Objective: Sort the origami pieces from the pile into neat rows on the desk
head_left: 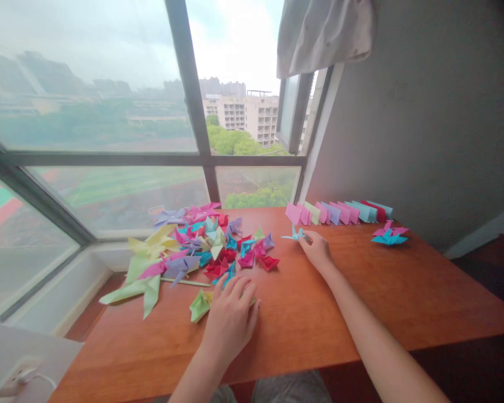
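Observation:
My left hand [231, 310] lies palm down with fingers spread over a light green folded paper piece [199, 305] near the table's front middle. Farther back, my right hand [317, 249] pinches a small light blue origami crane [296, 234] just above or on the wooden table [361, 296]. A heap of small coloured origami pieces [218, 246] lies just beyond the left hand, between the two hands and the window.
Large yellow, green and purple paper pinwheels [151, 263] spread at the table's left. A row of folded coloured papers [340, 212] lines the back edge by the grey wall. A blue and pink origami piece [389, 235] sits at the right. Windows stand behind.

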The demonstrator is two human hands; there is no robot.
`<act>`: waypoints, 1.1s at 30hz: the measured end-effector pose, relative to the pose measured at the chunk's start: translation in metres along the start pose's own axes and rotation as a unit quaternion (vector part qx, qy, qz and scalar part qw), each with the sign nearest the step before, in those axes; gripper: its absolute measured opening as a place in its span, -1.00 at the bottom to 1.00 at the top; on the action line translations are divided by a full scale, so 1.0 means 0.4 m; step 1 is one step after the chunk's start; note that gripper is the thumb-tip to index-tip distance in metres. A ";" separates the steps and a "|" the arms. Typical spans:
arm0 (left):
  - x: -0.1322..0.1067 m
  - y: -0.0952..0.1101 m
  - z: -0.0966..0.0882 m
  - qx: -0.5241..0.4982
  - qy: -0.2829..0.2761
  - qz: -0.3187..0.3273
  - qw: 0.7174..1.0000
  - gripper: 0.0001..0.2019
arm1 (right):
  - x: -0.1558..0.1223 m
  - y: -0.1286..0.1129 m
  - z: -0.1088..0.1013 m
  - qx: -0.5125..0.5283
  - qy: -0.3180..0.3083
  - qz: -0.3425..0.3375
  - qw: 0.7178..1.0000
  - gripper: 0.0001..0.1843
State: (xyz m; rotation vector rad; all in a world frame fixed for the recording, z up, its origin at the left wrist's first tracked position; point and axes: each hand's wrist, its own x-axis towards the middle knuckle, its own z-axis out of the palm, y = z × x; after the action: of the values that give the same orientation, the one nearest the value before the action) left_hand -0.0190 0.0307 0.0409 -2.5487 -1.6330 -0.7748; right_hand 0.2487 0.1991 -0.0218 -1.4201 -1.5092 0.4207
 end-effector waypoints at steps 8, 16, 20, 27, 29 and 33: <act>0.023 0.099 0.069 -0.102 -0.038 0.059 0.992 -0.71 | -0.049 -0.242 0.123 0.151 -0.110 -0.044 0.981 -0.65; 0.065 0.066 0.083 -0.098 -0.070 0.087 0.989 -0.72 | 0.032 -0.078 -0.142 -0.070 -0.004 -0.109 0.992 -0.58; 0.090 0.070 0.092 -0.085 -0.091 0.105 0.987 -0.77 | 0.124 0.150 -0.386 -0.267 0.127 -0.048 0.954 -0.51; 0.123 0.082 0.115 -0.068 -0.092 0.113 0.987 -0.83 | 0.197 0.365 -0.593 -0.362 0.066 0.075 0.927 -0.50; 0.128 0.078 0.110 -0.055 -0.086 0.097 0.990 -0.84 | 0.208 0.383 -0.596 -0.353 0.035 0.082 0.931 -0.68; 0.112 0.079 0.077 -0.048 -0.057 0.049 0.996 -0.80 | 0.207 0.380 -0.589 -0.344 0.010 0.087 0.935 -0.95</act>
State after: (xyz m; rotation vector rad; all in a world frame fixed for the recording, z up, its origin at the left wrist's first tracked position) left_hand 0.0351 0.0626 0.0403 -2.7638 -1.5204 -0.7297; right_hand 0.5390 0.2277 -0.0002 -2.1022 -1.5939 -0.0413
